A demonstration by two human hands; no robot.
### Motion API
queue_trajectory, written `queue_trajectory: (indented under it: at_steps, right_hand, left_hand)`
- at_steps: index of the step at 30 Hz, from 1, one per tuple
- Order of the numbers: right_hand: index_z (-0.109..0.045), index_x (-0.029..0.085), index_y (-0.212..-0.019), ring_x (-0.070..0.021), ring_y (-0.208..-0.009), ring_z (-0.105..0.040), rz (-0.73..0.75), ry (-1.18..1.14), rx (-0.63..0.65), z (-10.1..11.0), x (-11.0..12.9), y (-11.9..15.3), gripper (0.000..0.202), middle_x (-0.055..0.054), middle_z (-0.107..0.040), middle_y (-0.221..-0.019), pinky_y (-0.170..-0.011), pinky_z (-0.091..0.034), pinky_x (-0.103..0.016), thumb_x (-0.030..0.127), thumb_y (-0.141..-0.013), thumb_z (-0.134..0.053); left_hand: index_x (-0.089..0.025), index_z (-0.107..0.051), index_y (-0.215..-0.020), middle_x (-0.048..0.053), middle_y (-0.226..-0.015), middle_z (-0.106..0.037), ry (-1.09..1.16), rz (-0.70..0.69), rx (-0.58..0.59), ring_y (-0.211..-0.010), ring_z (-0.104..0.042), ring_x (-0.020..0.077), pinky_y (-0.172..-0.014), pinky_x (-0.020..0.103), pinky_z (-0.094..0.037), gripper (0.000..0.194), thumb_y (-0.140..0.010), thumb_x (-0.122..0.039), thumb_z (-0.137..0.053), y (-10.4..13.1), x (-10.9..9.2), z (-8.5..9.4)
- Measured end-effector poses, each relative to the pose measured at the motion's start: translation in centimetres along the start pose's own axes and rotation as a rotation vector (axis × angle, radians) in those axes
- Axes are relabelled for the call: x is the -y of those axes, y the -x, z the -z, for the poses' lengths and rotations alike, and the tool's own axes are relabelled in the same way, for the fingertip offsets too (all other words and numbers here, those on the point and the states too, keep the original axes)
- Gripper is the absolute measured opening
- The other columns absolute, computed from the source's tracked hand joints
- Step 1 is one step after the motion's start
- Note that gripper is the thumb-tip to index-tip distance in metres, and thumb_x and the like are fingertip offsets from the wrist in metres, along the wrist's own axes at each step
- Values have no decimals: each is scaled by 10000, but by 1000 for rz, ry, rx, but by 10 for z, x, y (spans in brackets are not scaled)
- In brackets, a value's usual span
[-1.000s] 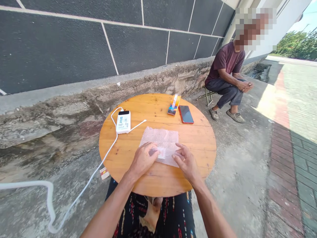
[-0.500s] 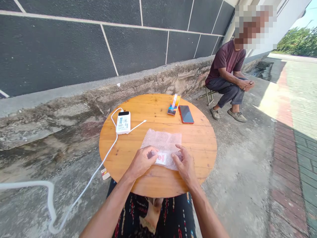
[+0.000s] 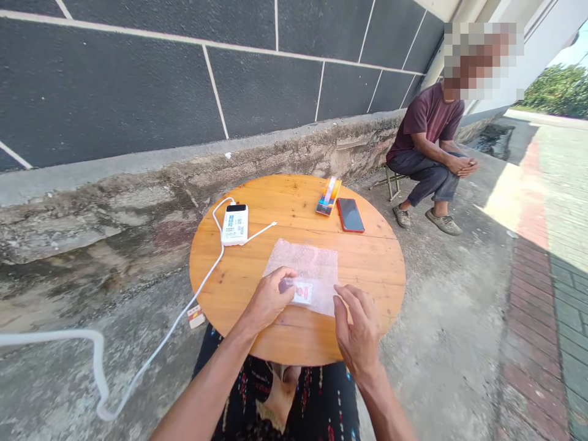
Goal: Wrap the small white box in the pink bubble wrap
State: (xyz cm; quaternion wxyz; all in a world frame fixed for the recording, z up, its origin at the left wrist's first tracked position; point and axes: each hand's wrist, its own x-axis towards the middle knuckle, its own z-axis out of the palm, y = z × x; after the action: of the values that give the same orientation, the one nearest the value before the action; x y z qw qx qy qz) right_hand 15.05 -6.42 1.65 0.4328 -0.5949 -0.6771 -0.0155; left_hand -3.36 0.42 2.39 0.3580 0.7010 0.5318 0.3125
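A sheet of pinkish bubble wrap [image 3: 312, 260] lies on the round wooden table [image 3: 220, 294] in front of me. On its near part is a small flat white packet [image 3: 302, 293] with red print; whether a layer of wrap covers it I cannot tell. My left hand [image 3: 271, 300] curls round the packet's left end, thumb at the near side and fingers at the far side. At the wrap's right edge is my right hand [image 3: 361, 318], thumb and fingers apart, with the index fingertip at the edge and nothing visibly held.
A white power bank [image 3: 235, 226] with a white cable [image 3: 181, 315] sits at the table's left. Toward the back right are a tape roll in an orange-and-blue holder [image 3: 328, 197] and a red-edged phone [image 3: 350, 215]. A person [image 3: 432, 135] sits on a stool beyond, by the wall.
My right hand has drawn back from beside the packet to the right edge of the wrap. The wrap's right side lies flatter. My left hand stays at the packet. The view has shifted slightly.
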Motion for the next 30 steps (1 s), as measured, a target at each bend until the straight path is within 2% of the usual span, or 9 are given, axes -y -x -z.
queue_trajectory:
  at_steps: [4,6,8,11,18,21,24,27,30]
  right_hand:
    - [-595,219,-1112,-215,-938,-544,200,61,281,-5,20,-2,288,-72,-633,-1071,-788,-391,-362,114,-911,-418]
    - [-587,199,-1125,-227,-1040,-517,246,88,337,-16,19,-6,282,-77,-615,-1152,-842,-377,-372,117,-920,-412]
    - [-588,184,-1114,-227,-1097,-493,271,108,367,-24,15,-10,261,-79,-601,-1190,-890,-354,-378,129,-929,-412]
    - [-596,187,-1079,-217,-1064,-506,289,128,404,-27,11,-16,227,-72,-609,-1169,-890,-339,-372,138,-925,-437]
    - [-587,239,-1099,-212,-955,-508,327,245,493,-17,18,-25,257,-62,-591,-1130,-821,-326,-362,129,-883,-500]
    - [-577,247,-1117,-218,-964,-501,336,261,515,-18,19,-27,280,-65,-579,-1141,-827,-319,-366,118,-881,-496]
    - [-580,241,-1111,-220,-967,-499,344,265,503,-19,18,-27,279,-73,-577,-1140,-825,-317,-367,112,-880,-491]
    - [-583,237,-1105,-222,-972,-496,352,267,488,-20,17,-25,274,-74,-577,-1138,-824,-316,-368,111,-878,-493]
    - [-584,239,-1107,-220,-973,-495,347,260,485,-20,16,-24,277,-70,-576,-1139,-830,-315,-367,109,-881,-488]
  left_hand:
    - [-202,-625,-998,0,-969,-679,-3,-36,-12,-837,-610,165,-767,255,-466,276,-740,-212,-526,-1,0,0]
    - [-204,-625,-1008,3,-996,-679,4,-53,-16,-874,-611,166,-792,255,-462,288,-740,-199,-520,-1,0,0]
    - [-201,-628,-1018,9,-1018,-677,9,-61,-8,-897,-610,168,-807,257,-457,300,-738,-195,-519,0,1,1]
    - [-194,-637,-1016,13,-956,-683,-2,-34,7,-841,-608,169,-777,265,-460,299,-739,-221,-528,1,3,9]
    - [-162,-646,-932,-11,-708,-621,29,104,-14,-637,-553,143,-591,235,-432,258,-741,-292,-531,7,27,47]
    - [-153,-639,-869,-4,-695,-619,78,141,-47,-644,-564,141,-598,233,-446,226,-737,-313,-549,14,37,58]
    - [-157,-629,-893,13,-730,-637,84,206,-77,-659,-595,147,-561,218,-459,284,-734,-388,-585,26,41,62]
    - [-165,-592,-1005,-2,-663,-612,76,343,-7,-511,-575,130,-398,191,-397,404,-745,-474,-572,37,40,60]
    - [-164,-569,-1017,8,-693,-626,93,428,35,-448,-568,116,-353,187,-390,425,-746,-491,-567,40,36,55]
